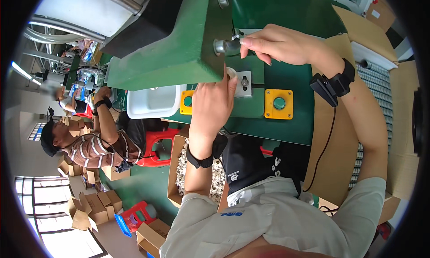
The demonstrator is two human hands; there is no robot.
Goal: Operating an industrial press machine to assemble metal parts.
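A green press [165, 61] juts over the green worktable from the upper left. My left hand [210, 103] reaches in under its head, thumb and forefinger closed about a small pale ring-shaped part [231, 73] at the metal fixture plate [243, 83]; its other fingertips are hidden. Higher up, my right hand [280, 43] hangs palm down with fingers bent and apart, thumb tip beside the press's metal ram [229, 47]. Nothing shows in its grasp, and whether the thumb touches the ram I cannot tell. Both wrists wear black straps.
Yellow boxes with green buttons [279, 104] flank the fixture, beside a white tray [152, 103]. At right, a carton [329, 137] holds rows of metal cylindrical parts [380, 88]. Small parts fill a box [179, 177] below my left arm. A co-worker [103, 146] sits at left.
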